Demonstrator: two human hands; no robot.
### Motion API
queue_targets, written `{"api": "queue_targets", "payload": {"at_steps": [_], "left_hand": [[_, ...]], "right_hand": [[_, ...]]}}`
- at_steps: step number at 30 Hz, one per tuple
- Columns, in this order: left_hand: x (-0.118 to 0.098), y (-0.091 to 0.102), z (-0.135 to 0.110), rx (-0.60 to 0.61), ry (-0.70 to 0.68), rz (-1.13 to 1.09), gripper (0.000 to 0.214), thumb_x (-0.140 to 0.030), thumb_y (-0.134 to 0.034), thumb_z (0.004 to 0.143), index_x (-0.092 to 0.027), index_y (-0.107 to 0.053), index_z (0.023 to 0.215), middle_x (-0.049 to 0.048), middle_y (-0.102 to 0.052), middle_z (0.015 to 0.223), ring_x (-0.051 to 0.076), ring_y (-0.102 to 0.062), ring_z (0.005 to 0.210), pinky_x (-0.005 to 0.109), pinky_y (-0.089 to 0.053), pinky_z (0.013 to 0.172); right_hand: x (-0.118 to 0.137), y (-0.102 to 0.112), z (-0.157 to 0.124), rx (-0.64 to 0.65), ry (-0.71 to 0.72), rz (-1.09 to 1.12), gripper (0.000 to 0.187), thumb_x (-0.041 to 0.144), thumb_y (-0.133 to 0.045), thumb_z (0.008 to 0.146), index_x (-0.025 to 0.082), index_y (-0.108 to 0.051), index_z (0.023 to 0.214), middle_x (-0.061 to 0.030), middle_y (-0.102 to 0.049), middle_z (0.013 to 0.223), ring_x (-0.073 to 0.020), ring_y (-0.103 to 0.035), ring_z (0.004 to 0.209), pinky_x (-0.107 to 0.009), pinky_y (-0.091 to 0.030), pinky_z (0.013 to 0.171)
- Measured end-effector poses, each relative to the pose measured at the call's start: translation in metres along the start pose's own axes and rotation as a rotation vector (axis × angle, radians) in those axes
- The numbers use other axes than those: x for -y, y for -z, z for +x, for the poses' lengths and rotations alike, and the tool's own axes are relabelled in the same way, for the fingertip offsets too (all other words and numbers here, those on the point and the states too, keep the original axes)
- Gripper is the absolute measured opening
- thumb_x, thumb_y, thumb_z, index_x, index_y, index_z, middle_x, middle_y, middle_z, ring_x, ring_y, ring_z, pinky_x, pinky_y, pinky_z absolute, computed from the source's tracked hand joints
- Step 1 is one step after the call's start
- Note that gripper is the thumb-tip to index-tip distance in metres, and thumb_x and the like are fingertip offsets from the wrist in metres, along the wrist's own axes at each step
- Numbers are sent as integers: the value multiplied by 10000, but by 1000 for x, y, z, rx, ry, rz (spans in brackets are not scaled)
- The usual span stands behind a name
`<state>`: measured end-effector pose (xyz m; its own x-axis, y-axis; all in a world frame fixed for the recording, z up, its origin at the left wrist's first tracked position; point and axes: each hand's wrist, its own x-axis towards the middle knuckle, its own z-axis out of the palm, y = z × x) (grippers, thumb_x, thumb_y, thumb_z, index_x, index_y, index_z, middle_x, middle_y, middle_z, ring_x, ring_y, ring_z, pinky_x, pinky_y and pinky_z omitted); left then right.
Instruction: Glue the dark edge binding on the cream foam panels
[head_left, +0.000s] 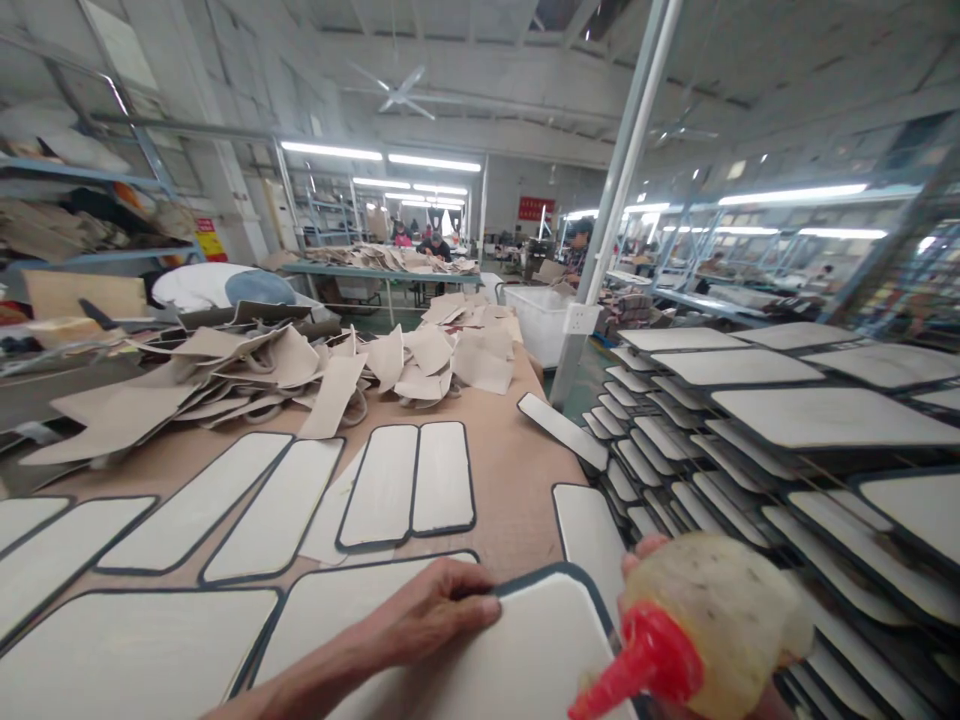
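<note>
Red plastic is nearest: the pointed nozzle [645, 660] of a cloudy yellowish squeeze bottle [727, 600], held by the right grip [634, 572], whose fingers wrap around it as far as can be seen. The landmark is a pale panel [551, 640] with a dark border, directly in front of the wearer. It lies to the left of the bottle, and the nozzle slants down and leftward over the panel's right side; whether the tip touches cannot be told. The panel's near end is out of view, so its long axis is uncertain. The left grip [431, 620] is closed on the panel's far left corner, thumb on the pale face, fingers curled at the edge. Left of and beyond the panel, similar bordered pieces [274, 510] lie on a brown-topped bench [517, 500]; to its right stand tiers of more boards [840, 415]. Farther beyond it are heaped beige cut-outs [427, 355]. Well beyond, a yellow-and-red sign [211, 240] at left and a red banner [536, 208] carry lettering too small to read. No brand is legible on the bottle.
</note>
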<state>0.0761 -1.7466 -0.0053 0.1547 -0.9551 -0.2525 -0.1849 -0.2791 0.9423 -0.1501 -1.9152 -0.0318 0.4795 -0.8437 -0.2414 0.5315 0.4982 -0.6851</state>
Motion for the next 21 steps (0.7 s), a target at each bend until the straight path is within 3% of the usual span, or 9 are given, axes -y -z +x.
{"api": "queue_targets", "payload": {"at_steps": [3, 5, 7, 9, 12, 15, 21], "left_hand": [[-24, 29, -8, 82, -79, 173, 349, -480, -644, 868, -140, -720, 855, -23, -483, 704, 121, -393, 678, 236, -274, 598], [-39, 53, -16, 158, -110, 271, 315, -429, -650, 882, -131, -752, 883, -20, -511, 699, 119, -401, 675, 228, -286, 601], [-48, 75, -19, 219, -129, 331, 319, -426, -671, 873, -125, -775, 902, -11, -551, 694, 119, -419, 662, 220, -307, 594], [-53, 91, -18, 256, -150, 365, 332, -442, -709, 846, -129, -796, 915, -5, -598, 698, 121, -448, 651, 210, -336, 590], [-56, 104, -14, 291, -168, 403, 348, -458, -763, 802, -143, -822, 940, -5, -656, 698, 123, -492, 641, 195, -362, 575], [-59, 108, -12, 322, -185, 419, 329, -415, -792, 784, -143, -834, 964, 0, -724, 747, 133, -557, 674, 179, -399, 589], [-65, 109, -13, 402, -202, 363, 350, -410, -862, 721, -154, -841, 959, 16, -795, 844, 174, -671, 770, 181, -484, 688]], "right_hand": [[25, -36, 10, 92, 273, -73, 749, 525, -884, 593, 372, -652, 1289, -9, -490, 1516, -284, -487, 1371, -328, -599, 877], [43, -61, 16, 240, 346, -146, 808, 484, -948, 486, 355, -679, 1236, -26, -420, 1567, -383, -419, 1409, -520, -561, 968], [57, -80, 21, 245, 407, -206, 845, 474, -967, 426, 342, -691, 1214, -56, -424, 1560, -428, -321, 1455, -651, -383, 1097], [64, -92, 25, 279, 379, -269, 850, 448, -984, 373, 344, -712, 1171, -101, -532, 1463, -446, -394, 1405, -680, -289, 1114], [61, -104, 27, 446, 210, -341, 776, 433, -995, 350, 334, -746, 1078, -146, -686, 1207, -445, -663, 1039, -721, -418, 941], [54, -119, 17, 577, 170, -382, 787, 494, -999, 405, 291, -732, 1118, -150, -703, 1137, -388, -699, 913, -671, -467, 878], [47, -134, -5, 495, 221, -425, 867, 452, -1013, 332, 287, -731, 1135, -140, -713, 1114, -410, -704, 928, -703, -414, 941]]}}
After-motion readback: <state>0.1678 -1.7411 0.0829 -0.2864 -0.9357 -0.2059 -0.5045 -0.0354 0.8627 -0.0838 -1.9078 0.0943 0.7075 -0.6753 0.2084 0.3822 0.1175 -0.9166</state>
